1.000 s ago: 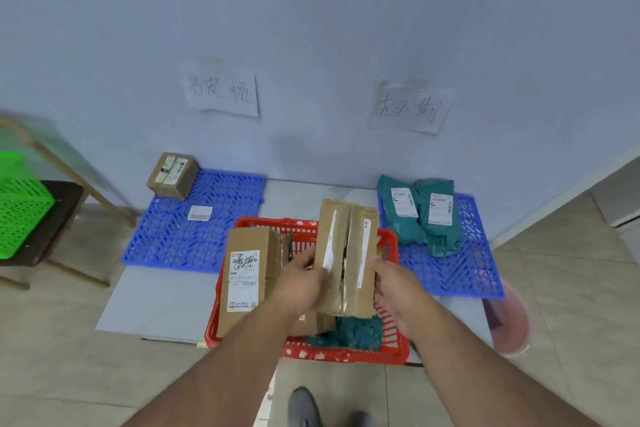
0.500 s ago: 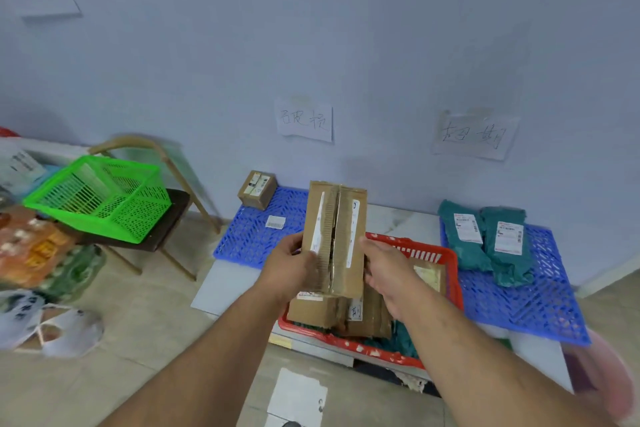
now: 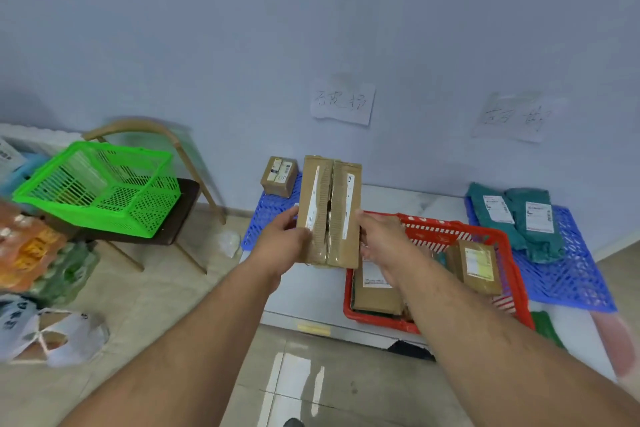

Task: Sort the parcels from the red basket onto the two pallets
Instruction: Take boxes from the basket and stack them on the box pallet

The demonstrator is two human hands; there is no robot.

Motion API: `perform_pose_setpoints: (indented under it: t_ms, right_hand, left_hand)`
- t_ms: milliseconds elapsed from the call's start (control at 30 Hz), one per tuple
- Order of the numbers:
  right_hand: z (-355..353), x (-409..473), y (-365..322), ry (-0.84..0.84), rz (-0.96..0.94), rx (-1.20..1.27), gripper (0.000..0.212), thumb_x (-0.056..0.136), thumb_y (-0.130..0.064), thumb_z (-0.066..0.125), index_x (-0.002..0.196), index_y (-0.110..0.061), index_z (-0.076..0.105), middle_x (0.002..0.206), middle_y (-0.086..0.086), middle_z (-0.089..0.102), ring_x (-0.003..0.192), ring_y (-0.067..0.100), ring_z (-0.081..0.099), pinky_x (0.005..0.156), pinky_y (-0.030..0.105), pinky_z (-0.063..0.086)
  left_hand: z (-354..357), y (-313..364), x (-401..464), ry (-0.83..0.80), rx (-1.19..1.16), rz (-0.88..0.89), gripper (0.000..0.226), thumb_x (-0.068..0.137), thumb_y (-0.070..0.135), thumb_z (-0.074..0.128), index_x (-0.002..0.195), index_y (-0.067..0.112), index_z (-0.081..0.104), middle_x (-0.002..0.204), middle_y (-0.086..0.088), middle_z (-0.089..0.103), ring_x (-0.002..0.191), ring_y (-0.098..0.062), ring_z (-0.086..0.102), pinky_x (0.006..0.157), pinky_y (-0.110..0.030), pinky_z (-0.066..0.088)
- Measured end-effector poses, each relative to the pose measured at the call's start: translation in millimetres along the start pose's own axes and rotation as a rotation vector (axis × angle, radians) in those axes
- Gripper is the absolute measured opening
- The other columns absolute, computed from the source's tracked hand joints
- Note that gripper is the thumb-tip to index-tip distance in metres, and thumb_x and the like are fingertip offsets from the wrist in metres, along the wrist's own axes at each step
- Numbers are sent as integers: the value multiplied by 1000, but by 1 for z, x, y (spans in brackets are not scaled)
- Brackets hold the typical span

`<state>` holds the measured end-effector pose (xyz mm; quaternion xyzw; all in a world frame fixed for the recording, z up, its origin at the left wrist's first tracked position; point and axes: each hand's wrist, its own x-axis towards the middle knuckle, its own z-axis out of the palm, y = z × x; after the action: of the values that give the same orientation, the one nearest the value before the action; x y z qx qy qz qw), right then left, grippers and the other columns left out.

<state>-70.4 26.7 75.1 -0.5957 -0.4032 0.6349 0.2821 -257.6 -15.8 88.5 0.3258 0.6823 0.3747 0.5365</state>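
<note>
From my head camera, I held a tall cardboard parcel [image 3: 329,211] upright in front of me, its top seam split open down the middle. My left hand [image 3: 282,243] gripped its left edge and my right hand [image 3: 381,239] pressed against its right edge, so both hands were clamped on it, one on each side, and it hung in the air above the near edge of the left blue pallet [image 3: 268,211].

Below it, a pale grey slab [image 3: 408,199] lay on a beige tiled floor [image 3: 166,291] against a light blue wall [image 3: 311,10]. On the slab sat the red basket [image 3: 440,230], to the right of my hands, with more brown boxes inside; one box with a pale label [image 3: 479,265] leaned at its right side. The left blue pallet reached the wall and carried a small brown box [image 3: 280,176] at its far corner. The right blue pallet [image 3: 568,274] lay beyond the basket and held two teal mailer bags [image 3: 516,218] side by side, each with a white label.

Two handwritten paper signs were stuck on the wall, a left sign [image 3: 343,102] above the left pallet and a right sign [image 3: 516,116] above the right one; the writing was too blurred to read.

Far left, a green plastic basket [image 3: 100,187] rested on a dark-seated wooden chair [image 3: 180,204]. Bags and packets [image 3: 38,253] lay piled on the floor at the left edge.
</note>
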Motion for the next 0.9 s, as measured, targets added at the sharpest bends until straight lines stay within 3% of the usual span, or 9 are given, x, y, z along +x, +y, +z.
perform_pose_setpoints:
  t_ms: [67, 133, 200, 333, 533, 767, 900]
  right_hand:
    - [14, 3, -5, 13, 6, 31, 24, 108, -28, 57, 107, -20, 79, 112, 5, 84, 109, 22, 78, 92, 32, 62]
    - [20, 11, -9, 20, 7, 48, 24, 108, -28, 57, 103, -20, 79, 113, 6, 83, 113, 24, 77, 97, 35, 61]
    - [22, 21, -11, 27, 7, 46, 24, 107, -29, 58, 102, -19, 79, 112, 7, 84, 113, 26, 77, 107, 42, 59]
    - [20, 42, -14, 3, 32, -1, 27, 104, -33, 56, 104, -20, 80, 109, 4, 84, 111, 26, 78, 110, 49, 56]
    - [18, 76, -13, -5, 87, -35, 34, 101, -50, 54, 107, -27, 79, 106, -4, 84, 106, 20, 79, 107, 45, 58]
    - [22, 131, -17, 52, 187, -43, 50, 81, -57, 58, 109, -22, 81, 104, -2, 85, 106, 22, 79, 109, 48, 57]
    - [37, 175, -31, 113, 261, -49, 45, 88, -47, 56, 112, -14, 77, 115, 11, 81, 113, 31, 76, 111, 52, 55]
  left_hand:
    - [-12, 1, 7, -9, 6, 2, 50, 98, 3, 56, 131, 41, 64, 118, 13, 73, 105, -4, 69, 63, -12, 50]
    - [-18, 2, 17, -13, 5, 5, 48, 99, 3, 55, 123, 44, 63, 115, 14, 73, 103, -4, 69, 62, -11, 50]
    - [-20, 4, 28, 2, 21, 1, 47, 98, 4, 56, 125, 42, 63, 117, 13, 73, 105, -6, 69, 68, -16, 50]
    - [-14, 8, 43, 42, 53, -27, 42, 96, 11, 62, 134, 28, 63, 121, 8, 73, 107, -11, 69, 76, -24, 51]
    - [-7, 9, 71, 44, 113, -51, 39, 93, 21, 64, 131, 28, 63, 119, 9, 73, 107, -13, 70, 93, -36, 57]
    - [-18, 15, 135, -56, 126, -118, 49, 98, 9, 58, 142, 31, 57, 128, 4, 69, 105, -12, 68, 71, -22, 49]
    - [-28, 15, 193, -117, 154, -186, 54, 98, 9, 57, 145, 35, 54, 126, -2, 68, 107, -20, 71, 80, -32, 58]
